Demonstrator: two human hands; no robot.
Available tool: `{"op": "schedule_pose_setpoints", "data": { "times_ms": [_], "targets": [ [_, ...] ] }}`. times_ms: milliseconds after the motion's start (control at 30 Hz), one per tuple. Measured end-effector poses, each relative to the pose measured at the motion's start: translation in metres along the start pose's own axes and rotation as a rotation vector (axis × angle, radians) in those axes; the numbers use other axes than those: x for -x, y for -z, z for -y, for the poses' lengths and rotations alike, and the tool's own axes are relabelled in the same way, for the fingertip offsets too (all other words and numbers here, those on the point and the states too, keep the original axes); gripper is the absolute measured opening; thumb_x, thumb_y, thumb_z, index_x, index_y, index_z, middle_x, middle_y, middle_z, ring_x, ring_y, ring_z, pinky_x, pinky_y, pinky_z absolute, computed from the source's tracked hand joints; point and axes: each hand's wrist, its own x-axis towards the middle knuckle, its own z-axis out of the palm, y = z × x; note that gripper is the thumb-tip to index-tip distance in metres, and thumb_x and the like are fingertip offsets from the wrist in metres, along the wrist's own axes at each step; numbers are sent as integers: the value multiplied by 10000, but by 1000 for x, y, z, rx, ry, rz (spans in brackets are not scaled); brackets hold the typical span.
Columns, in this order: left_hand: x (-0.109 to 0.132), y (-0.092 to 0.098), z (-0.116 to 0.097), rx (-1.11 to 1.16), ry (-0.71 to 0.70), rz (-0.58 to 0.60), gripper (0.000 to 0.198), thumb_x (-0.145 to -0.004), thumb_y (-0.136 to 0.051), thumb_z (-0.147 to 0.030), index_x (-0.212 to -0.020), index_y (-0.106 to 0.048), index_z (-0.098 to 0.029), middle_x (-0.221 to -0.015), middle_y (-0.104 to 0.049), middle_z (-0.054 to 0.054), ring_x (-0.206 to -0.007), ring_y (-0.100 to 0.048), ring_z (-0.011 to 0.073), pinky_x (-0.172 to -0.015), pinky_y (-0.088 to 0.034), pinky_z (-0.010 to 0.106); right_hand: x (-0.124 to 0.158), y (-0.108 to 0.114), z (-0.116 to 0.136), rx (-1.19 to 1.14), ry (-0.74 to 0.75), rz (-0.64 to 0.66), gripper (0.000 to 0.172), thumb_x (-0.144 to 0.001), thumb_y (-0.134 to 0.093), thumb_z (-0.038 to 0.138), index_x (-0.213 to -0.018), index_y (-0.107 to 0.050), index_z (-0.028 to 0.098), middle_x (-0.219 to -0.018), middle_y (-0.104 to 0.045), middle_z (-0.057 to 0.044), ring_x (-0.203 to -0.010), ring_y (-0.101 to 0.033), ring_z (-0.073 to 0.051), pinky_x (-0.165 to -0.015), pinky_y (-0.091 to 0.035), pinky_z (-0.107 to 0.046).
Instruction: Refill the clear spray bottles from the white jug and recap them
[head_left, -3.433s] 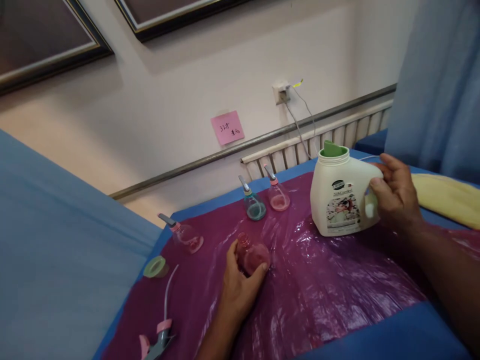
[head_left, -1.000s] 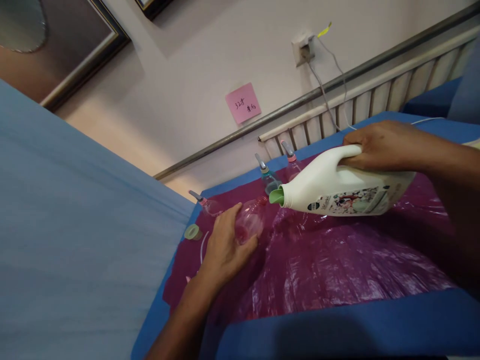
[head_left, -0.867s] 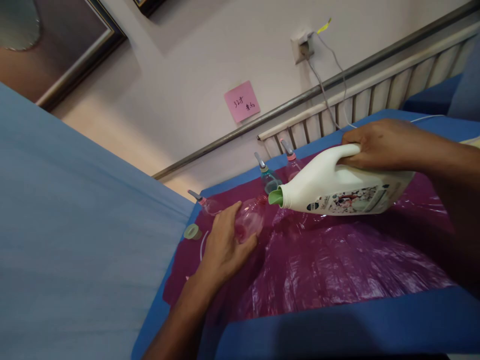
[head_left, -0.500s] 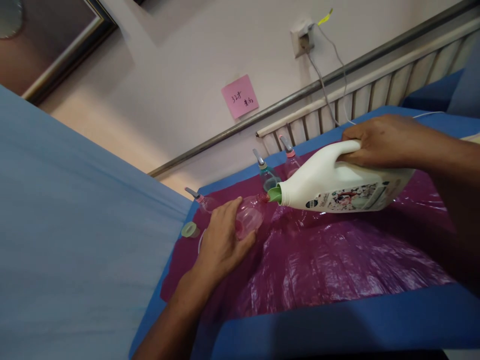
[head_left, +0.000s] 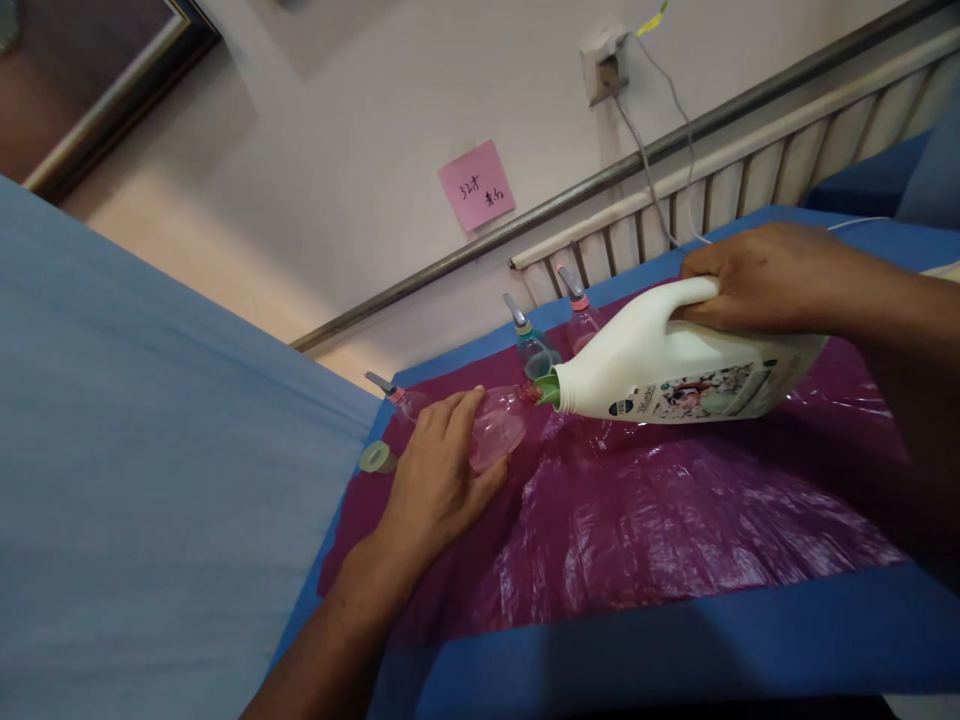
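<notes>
My right hand (head_left: 757, 275) grips the handle of a large white detergent jug (head_left: 637, 360), which is tipped on its side with its mouth to the left. The jug's green pouring spout (head_left: 548, 389) meets the reddish neck of a clear pink bottle (head_left: 499, 430). Around that bottle's body my left hand (head_left: 442, 460) is closed, fingers above and thumb below. Whether liquid is flowing cannot be made out. A translucent green cap (head_left: 376, 458) lies left of my left hand.
Behind stand a teal spray bottle (head_left: 537, 348), a pink-collared one (head_left: 581, 312) and another (head_left: 405, 402) at the left. Purple plastic sheeting (head_left: 637, 540) covers the blue surface (head_left: 675, 640). A blue curtain (head_left: 150, 450) hangs left; a railing (head_left: 720, 200) runs along the wall.
The view has shifted slightly. Both hands keep their holds, with the jug's spout still at the pink bottle's neck.
</notes>
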Motion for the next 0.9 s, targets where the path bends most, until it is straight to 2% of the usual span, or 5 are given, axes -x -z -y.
{"op": "schedule_pose_setpoints", "data": {
  "times_ms": [300,533,733,900],
  "targets": [
    [-10,11,-4,-140,-41,40,743,-996,-732,-280,-1663,-407,-226,-1617,-601,204,-1462,-602,447,-1242,-524,671,1,2,4,2,-3,-1,487,-853,-580,728,-956,-770,291,-856,-726,-81,-722,-554,-244,-674,-315,-372],
    [-15,20,-7,-203,-73,61,756,-989,-721,-254,-1664,-380,-247,-1615,-583,209,-1463,-583,459,-1233,-526,684,1,2,7,-10,-26,8,412,-857,-609,664,-964,-792,310,-854,-737,-72,-719,-562,-252,-673,-312,-373],
    [-21,25,-9,-249,-94,88,851,-912,-761,-192,-1678,-395,-234,-1629,-571,221,-1502,-557,488,-1244,-518,718,1,2,9,-2,-20,13,397,-875,-600,642,-977,-795,311,-894,-754,-80,-737,-570,-257,-683,-306,-370],
    [-25,31,-12,-252,-85,119,875,-880,-761,-160,-1681,-428,-277,-1638,-576,195,-1510,-550,486,-1231,-528,731,2,3,11,11,-11,16,422,-872,-595,670,-975,-786,307,-889,-747,-84,-728,-563,-257,-668,-308,-371]
  ]
}}
